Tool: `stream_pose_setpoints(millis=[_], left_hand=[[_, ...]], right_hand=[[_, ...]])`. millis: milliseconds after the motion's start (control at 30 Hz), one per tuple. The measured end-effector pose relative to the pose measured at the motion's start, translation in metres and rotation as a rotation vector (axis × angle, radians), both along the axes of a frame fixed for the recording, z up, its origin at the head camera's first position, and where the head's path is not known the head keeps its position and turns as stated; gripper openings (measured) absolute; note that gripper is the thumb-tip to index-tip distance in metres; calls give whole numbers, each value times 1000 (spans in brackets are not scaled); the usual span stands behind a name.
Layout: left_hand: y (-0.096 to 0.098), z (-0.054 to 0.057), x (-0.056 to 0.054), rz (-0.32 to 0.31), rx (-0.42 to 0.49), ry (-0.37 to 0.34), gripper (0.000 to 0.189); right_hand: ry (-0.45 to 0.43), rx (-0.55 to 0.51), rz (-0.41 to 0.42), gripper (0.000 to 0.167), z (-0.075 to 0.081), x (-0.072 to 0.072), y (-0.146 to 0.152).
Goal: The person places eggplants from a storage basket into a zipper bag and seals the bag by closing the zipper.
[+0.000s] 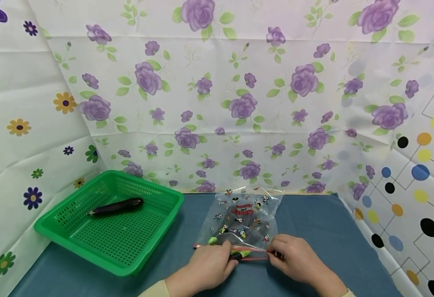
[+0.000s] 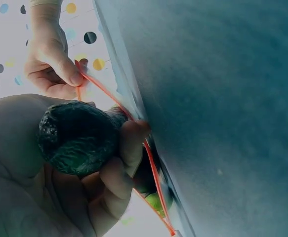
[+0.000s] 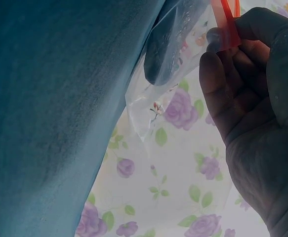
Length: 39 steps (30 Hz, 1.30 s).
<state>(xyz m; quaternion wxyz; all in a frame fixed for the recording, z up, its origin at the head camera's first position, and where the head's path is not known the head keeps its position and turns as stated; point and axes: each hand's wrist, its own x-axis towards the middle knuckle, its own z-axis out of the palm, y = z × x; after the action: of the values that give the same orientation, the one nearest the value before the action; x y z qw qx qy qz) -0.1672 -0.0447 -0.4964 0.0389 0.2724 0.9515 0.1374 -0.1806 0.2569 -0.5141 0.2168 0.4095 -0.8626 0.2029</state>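
A clear zip bag (image 1: 239, 218) with cartoon prints and a red zip edge lies on the table, its mouth towards me. My left hand (image 1: 211, 264) holds a dark eggplant (image 2: 79, 138) at the mouth; its blunt, wrinkled end faces the left wrist camera, and its light green end (image 1: 245, 253) points towards the right. Inside the bag, another dark eggplant (image 3: 166, 54) shows through the plastic, with a green end (image 1: 212, 240) near the opening. My right hand (image 1: 294, 258) pinches the right end of the red zip edge (image 3: 226, 24) between thumb and fingertips.
To the left stands a green plastic basket (image 1: 157, 231) with a long dark eggplant (image 1: 118, 206) in it. Blue cloth (image 1: 324, 231) covers the table. Flowered sheeting (image 1: 217, 103) hangs behind, and dotted sheeting (image 1: 421, 198) borders the right side.
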Motion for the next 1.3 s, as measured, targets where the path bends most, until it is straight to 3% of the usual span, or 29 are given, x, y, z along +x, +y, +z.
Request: stream_pose_setpoints(millis=[500, 733, 1033, 1300], left_hand=[[2, 0, 0, 111, -15, -48, 35], [0, 1, -2, 114, -36, -44, 34], [-2, 6, -1, 125, 4, -105, 20], [-3, 8, 1, 127, 9, -136, 24]], right_hand=[[4, -9, 12, 24, 1, 0, -1], [7, -7, 8, 24, 1, 0, -1], [-8, 2, -3, 23, 1, 0, 0], [-8, 7, -6, 23, 0, 0, 0]])
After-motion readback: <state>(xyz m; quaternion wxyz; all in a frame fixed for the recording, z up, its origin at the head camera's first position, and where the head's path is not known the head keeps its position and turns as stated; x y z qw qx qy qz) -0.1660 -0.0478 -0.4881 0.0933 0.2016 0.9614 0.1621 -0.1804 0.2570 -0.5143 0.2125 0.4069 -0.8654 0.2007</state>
